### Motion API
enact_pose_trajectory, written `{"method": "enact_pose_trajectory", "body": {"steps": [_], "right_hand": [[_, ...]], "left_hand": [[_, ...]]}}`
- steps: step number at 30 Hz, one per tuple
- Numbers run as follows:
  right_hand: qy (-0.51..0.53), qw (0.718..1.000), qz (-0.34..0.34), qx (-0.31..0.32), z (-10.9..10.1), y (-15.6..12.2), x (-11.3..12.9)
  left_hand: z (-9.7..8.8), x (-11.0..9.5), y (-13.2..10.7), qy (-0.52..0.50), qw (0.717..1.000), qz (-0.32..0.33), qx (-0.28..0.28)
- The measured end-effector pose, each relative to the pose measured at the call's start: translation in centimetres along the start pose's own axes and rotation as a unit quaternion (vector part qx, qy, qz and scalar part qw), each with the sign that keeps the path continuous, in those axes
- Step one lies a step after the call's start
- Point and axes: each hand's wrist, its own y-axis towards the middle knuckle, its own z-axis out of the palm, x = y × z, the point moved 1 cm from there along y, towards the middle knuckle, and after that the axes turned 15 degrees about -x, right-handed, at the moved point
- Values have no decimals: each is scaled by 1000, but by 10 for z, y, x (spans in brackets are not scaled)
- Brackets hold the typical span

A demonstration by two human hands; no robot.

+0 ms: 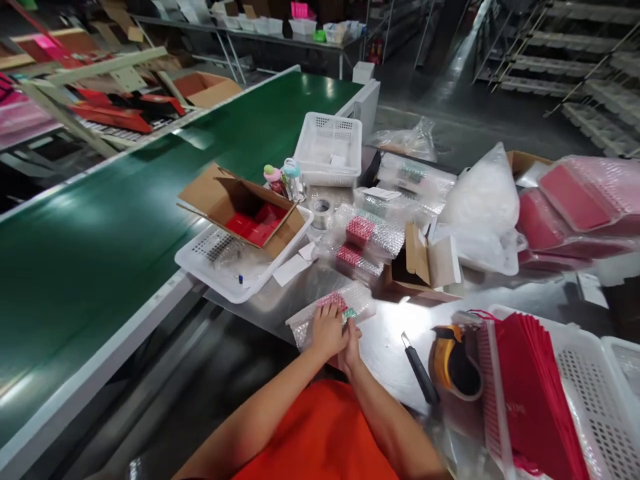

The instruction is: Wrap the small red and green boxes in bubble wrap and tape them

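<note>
Both of my hands meet on a bubble-wrapped packet (336, 308) with pink and teal contents, lying at the near edge of the metal table (390, 333). My left hand (327, 330) lies on top, its fingers pressed down on the wrap. My right hand (351, 347) sits partly under it, fingers curled against the packet's near edge. A black-handled utility knife (419, 370) lies just right of my hands, beside a yellow tape dispenser (453, 360).
A green conveyor belt (125, 220) runs along the left. On the table stand a white tray (235, 277) bearing an open cardboard box (245, 210) with red items, an empty white basket (330, 148), more bubble-wrapped packets (365, 240), a small open box (425, 263), and a basket of red bags (530, 393).
</note>
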Motion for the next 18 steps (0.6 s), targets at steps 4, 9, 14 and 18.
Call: {"method": "enact_pose_trajectory", "body": {"steps": [4, 9, 14, 18], "right_hand": [[-77, 996, 4, -53, -35, 1, -1], [-195, 959, -90, -186, -148, 20, 30], [-560, 748, -154, -321, -246, 27, 47], [-614, 714, -132, -308, -268, 32, 35]], "left_hand": [[25, 17, -31, 45, 998, 28, -24], [45, 20, -46, 88, 993, 43, -59], [49, 24, -47, 65, 995, 48, -67], [48, 30, -47, 46, 996, 49, -51]]}}
